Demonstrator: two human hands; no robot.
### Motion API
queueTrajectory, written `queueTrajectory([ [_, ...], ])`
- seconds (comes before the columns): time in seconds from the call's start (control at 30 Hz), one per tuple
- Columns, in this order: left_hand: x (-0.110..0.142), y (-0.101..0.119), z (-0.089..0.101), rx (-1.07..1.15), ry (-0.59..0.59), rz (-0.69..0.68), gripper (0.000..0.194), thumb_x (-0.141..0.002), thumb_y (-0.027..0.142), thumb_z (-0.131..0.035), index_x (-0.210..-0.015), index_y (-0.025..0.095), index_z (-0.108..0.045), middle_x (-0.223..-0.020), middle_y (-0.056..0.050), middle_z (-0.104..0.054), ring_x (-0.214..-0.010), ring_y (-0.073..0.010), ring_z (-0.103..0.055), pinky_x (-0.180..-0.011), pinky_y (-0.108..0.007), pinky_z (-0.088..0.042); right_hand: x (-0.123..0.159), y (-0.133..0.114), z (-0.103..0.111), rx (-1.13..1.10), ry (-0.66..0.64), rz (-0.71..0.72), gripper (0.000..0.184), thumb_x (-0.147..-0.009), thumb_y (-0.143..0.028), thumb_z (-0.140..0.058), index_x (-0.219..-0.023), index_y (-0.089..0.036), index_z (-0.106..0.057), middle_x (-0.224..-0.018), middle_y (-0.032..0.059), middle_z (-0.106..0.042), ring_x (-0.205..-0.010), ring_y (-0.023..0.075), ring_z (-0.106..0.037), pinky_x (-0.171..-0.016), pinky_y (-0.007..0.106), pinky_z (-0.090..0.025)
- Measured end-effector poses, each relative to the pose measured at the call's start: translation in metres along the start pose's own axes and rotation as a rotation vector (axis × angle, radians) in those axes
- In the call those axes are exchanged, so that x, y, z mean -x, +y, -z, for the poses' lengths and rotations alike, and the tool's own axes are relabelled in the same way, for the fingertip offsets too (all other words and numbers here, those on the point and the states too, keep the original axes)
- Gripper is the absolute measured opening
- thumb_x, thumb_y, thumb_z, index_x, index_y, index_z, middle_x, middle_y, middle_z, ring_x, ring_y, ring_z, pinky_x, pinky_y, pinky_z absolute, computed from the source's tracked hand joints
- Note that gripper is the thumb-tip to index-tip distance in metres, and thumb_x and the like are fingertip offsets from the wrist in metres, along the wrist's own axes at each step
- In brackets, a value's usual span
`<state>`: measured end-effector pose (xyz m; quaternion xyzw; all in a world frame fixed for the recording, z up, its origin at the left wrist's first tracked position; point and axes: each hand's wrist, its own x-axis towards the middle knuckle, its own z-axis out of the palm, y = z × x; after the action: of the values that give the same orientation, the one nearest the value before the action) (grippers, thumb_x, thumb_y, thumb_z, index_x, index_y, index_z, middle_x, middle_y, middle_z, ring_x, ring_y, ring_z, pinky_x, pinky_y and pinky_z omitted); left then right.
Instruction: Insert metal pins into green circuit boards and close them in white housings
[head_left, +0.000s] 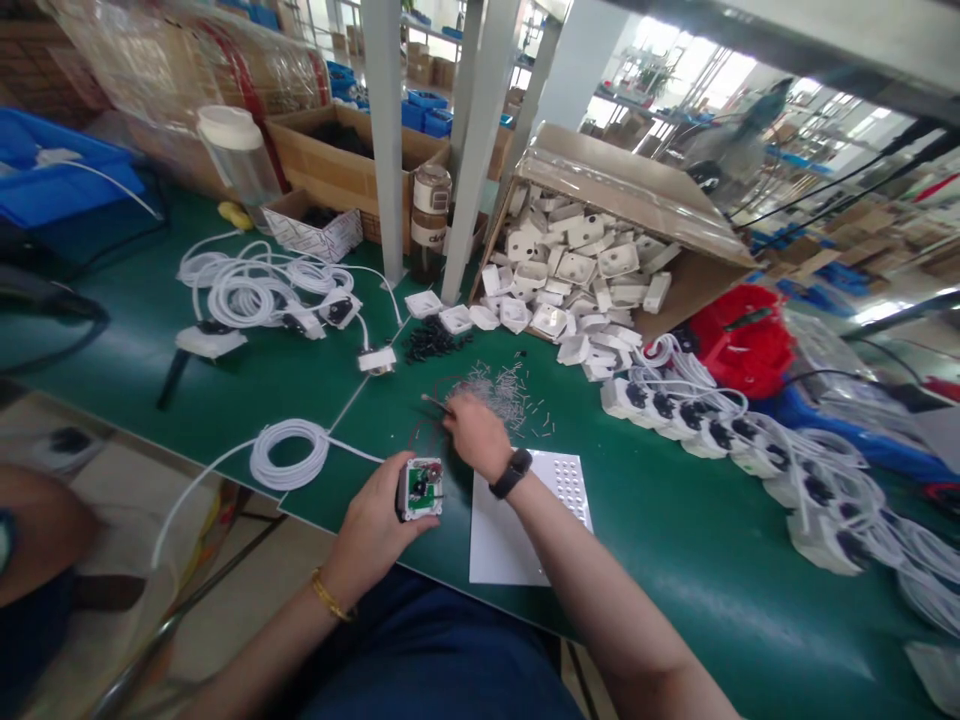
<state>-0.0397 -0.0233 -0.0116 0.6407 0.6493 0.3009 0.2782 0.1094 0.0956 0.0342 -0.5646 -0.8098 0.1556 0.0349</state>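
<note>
My left hand (379, 510) is closed round a small white housing with an exposed green circuit board (421, 490); its open face is turned up. A white cable (352, 448) runs from near the housing to a coil (289, 455) on the bench. My right hand (477, 432), with a dark band at the wrist, has its fingers pinched on a thin brownish wire (433, 402) with a pale tip. Thin reddish wire loops between the hand and the housing. Right beside the fingers lies a pile of small metal screws or pins (504, 392).
White shells (585, 265) spill from a tipped cardboard box (637, 190). Small black parts (435, 340) lie before it. Assembled cabled housings (720, 430) line the right; more coils (255, 290) lie left. A white sheet with dots (495, 550) lies under my right forearm. Another person's arm (52, 530) shows left.
</note>
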Motion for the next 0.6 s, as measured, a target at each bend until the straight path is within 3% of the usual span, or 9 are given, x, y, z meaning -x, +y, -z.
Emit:
queueTrajectory([
  [0.17, -0.024, 0.017, 0.001, 0.101, -0.005, 0.044, 0.068, -0.062, 0.025, -0.077, -0.122, 0.024, -0.045, -0.121, -0.004, -0.059, -0.109, -0.0249, -0.059, -0.096, -0.040, -0.046, 0.005, 0.030, 0.033, -0.148, 0.150, 0.002, 0.006, -0.087, -0.021, -0.051, -0.083, -0.020, -0.056, -0.077, 0.0007, -0.061, -0.070, 0.0148, -0.055, -0.061, 0.024, -0.034],
  [0.33, -0.017, 0.018, 0.001, 0.302, 0.063, -0.022, 0.076, -0.067, 0.028, -0.075, -0.132, 0.026, -0.036, -0.129, -0.008, -0.053, -0.118, -0.0257, -0.053, -0.102, -0.042, -0.041, 0.037, 0.046, 0.073, -0.356, 0.264, 0.039, 0.013, -0.080, -0.020, -0.055, -0.069, -0.020, -0.049, -0.062, -0.0050, -0.051, -0.058, 0.0106, -0.044, -0.056, 0.022, -0.030],
  [0.43, -0.005, 0.014, -0.002, 0.347, 0.038, -0.021, 0.082, -0.069, 0.031, -0.074, -0.137, 0.028, -0.030, -0.131, -0.009, -0.052, -0.117, -0.0257, -0.054, -0.102, -0.042, -0.042, 0.070, 0.062, 0.102, -0.395, 0.194, -0.022, 0.012, -0.078, -0.020, -0.056, -0.068, -0.019, -0.051, -0.060, -0.0056, -0.051, -0.055, 0.0095, -0.042, -0.054, 0.022, -0.029],
  [0.5, 0.002, 0.012, -0.008, 0.317, 0.005, -0.051, 0.073, -0.070, 0.034, -0.074, -0.133, 0.026, -0.037, -0.131, -0.009, -0.051, -0.117, -0.0270, -0.054, -0.101, -0.043, -0.043, 0.094, 0.080, 0.115, -0.399, 0.082, -0.080, 0.010, -0.077, -0.021, -0.057, -0.067, -0.019, -0.054, -0.059, -0.0055, -0.052, -0.054, 0.0094, -0.043, -0.052, 0.022, -0.028],
  [0.6, 0.006, 0.013, -0.022, 0.260, -0.032, -0.190, 0.060, -0.073, 0.037, -0.071, -0.125, 0.024, -0.045, -0.129, -0.009, -0.050, -0.120, -0.0281, -0.050, -0.103, -0.045, -0.041, 0.121, 0.114, 0.113, -0.388, -0.041, -0.201, 0.011, -0.077, -0.020, -0.057, -0.066, -0.018, -0.056, -0.058, -0.0051, -0.055, -0.054, 0.0101, -0.047, -0.052, 0.022, -0.031],
])
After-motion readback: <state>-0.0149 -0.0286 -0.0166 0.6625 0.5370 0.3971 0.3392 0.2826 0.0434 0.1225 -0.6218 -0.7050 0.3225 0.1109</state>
